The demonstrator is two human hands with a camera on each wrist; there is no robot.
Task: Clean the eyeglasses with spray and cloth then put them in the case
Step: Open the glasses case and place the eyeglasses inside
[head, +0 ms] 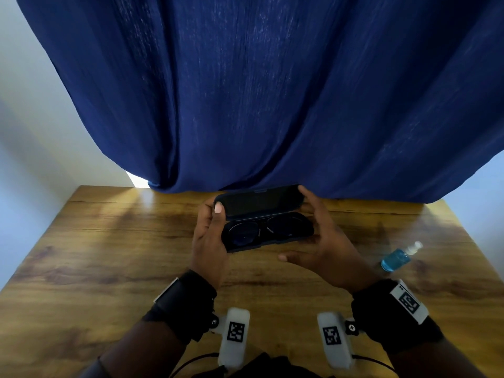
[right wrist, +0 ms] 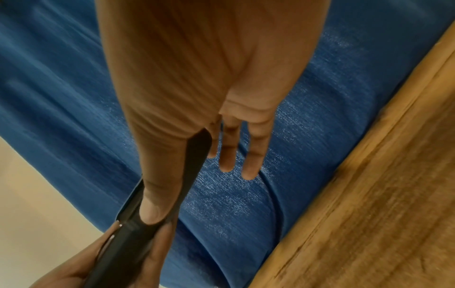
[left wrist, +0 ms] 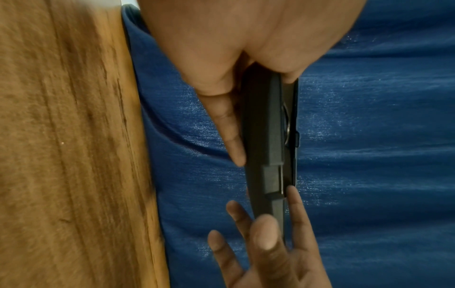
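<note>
A dark glasses case point(head: 261, 214) is held open above the wooden table point(head: 109, 255), its lid raised toward the curtain. Dark-lensed eyeglasses point(head: 259, 231) lie folded in its lower half. My left hand point(head: 214, 216) grips the case's left end, thumb on the lid's rim. My right hand point(head: 313, 225) holds the right end, with the index finger on the lid's top edge and the thumb stretched along the front. The left wrist view shows the case point(left wrist: 268, 136) edge-on, lid nearly upright. In the right wrist view one finger lies along the case point(right wrist: 133, 239).
A small spray bottle point(head: 395, 257) of blue liquid lies on its side at the table's right. A blue curtain point(head: 259, 91) hangs along the table's far edge. Something dark point(head: 261, 364) and some cables lie at the near edge between my wrists.
</note>
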